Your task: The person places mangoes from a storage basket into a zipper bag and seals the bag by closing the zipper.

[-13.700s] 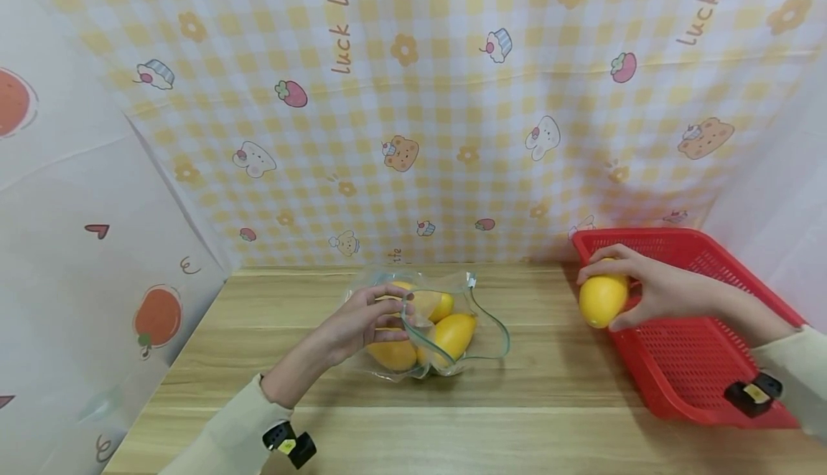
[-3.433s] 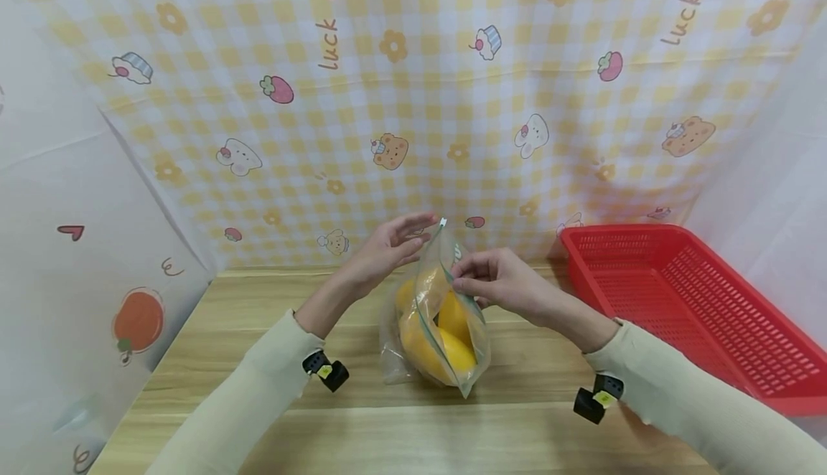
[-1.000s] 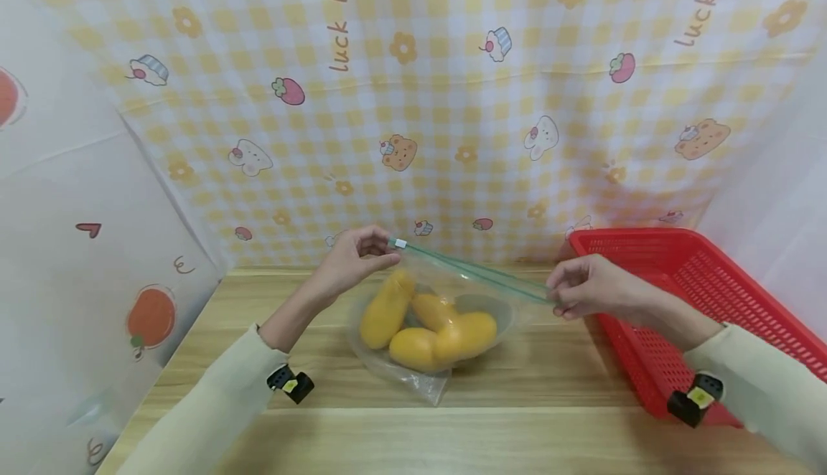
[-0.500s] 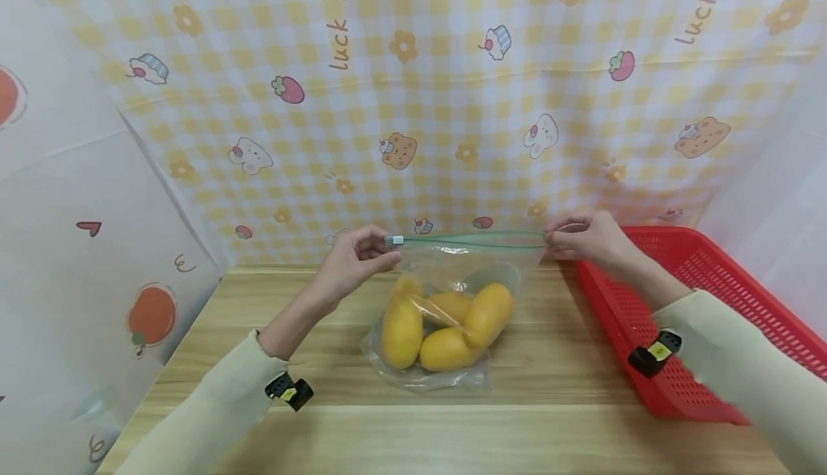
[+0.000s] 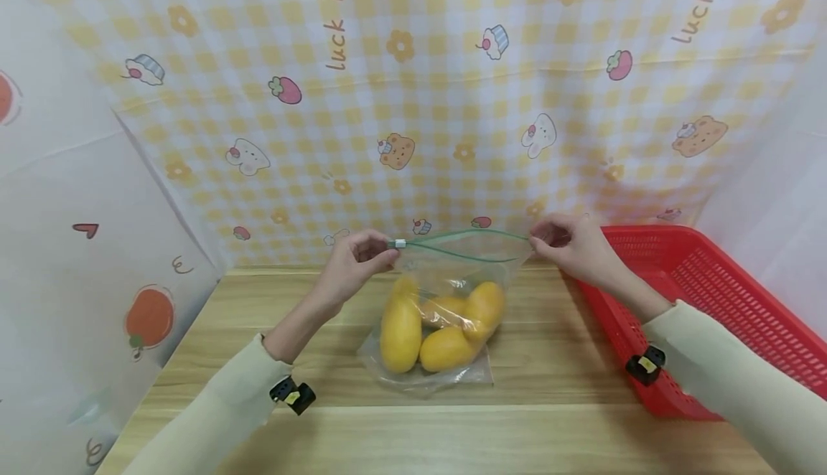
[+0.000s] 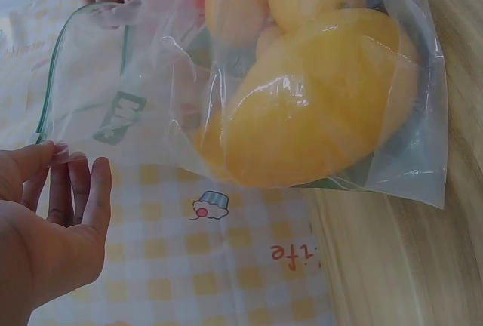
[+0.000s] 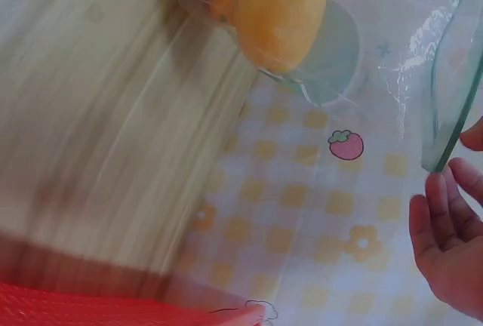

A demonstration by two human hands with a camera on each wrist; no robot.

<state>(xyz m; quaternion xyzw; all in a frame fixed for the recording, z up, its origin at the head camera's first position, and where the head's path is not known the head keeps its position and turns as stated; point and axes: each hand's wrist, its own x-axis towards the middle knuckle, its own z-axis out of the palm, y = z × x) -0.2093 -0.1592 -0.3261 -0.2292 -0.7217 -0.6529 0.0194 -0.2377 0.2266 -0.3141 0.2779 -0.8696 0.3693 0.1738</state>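
Fingers [image 6: 98, 194]: left hand [image 5: 351, 268] pinches slider bag [image 5: 478, 373] corner beside white slider [image 5: 400, 244], right hand [image 5: 579, 247] pinches opposite corner | bag of mangoes [image 5: 400, 335] between hands, over wooden table [image 5: 310, 432] | likely limp, slick, bottom-heavy; best held by both corners

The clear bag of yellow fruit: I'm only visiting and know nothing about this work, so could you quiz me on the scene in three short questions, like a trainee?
1. Which of the person's hands pinches the clear bag beside the white slider?
2. True or false: the bag's green zip strips stand apart along part of the opening.
3. Fill in the blank: the red basket is on the person's ____ side of the bag.

Key:
1. The left hand.
2. True; they part between the slider and the right hand.
3. Right.
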